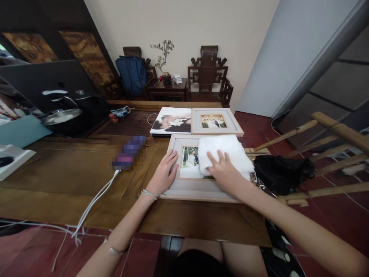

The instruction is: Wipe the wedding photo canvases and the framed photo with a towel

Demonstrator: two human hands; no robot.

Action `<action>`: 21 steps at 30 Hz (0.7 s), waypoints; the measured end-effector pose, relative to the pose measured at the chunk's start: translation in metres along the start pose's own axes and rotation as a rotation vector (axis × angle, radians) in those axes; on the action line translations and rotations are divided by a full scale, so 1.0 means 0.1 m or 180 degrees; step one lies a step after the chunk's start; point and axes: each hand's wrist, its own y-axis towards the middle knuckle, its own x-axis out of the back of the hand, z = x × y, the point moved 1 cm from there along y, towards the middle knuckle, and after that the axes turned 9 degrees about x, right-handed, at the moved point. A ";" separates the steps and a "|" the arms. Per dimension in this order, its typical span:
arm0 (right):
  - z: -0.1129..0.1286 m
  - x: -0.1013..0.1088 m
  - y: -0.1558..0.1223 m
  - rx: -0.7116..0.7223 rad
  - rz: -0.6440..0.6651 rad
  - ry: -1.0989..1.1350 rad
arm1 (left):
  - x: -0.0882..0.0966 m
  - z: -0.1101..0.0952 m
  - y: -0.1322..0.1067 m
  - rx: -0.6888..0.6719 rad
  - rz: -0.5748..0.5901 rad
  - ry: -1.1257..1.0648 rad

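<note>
A pale framed photo (181,188) lies flat near the front edge of the wooden table. On its left side rests my left hand (166,171), fingers stretched along the frame's border and holding nothing. My right hand (225,167) presses a folded white cloth (225,144) down over the right part of the picture, its fingers spread on top of the fabric. The cloth hides much of the photo's right half. Just behind lie a second framed photo (230,120) and a photo panel (170,125) with a black-and-white print, side by side.
A phone (128,153) with white cables (96,196) lies left of the frame. A lidded pot (62,119) stands at the far left. To the right are a bamboo rack (331,127) and a black bag (279,173). Carved wooden chairs (209,77) stand behind.
</note>
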 end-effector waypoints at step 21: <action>-0.39 -0.25 0.50 -0.0178 -0.0500 0.0053 | 0.02 0.00 0.00 -0.0037 0.0095 0.0031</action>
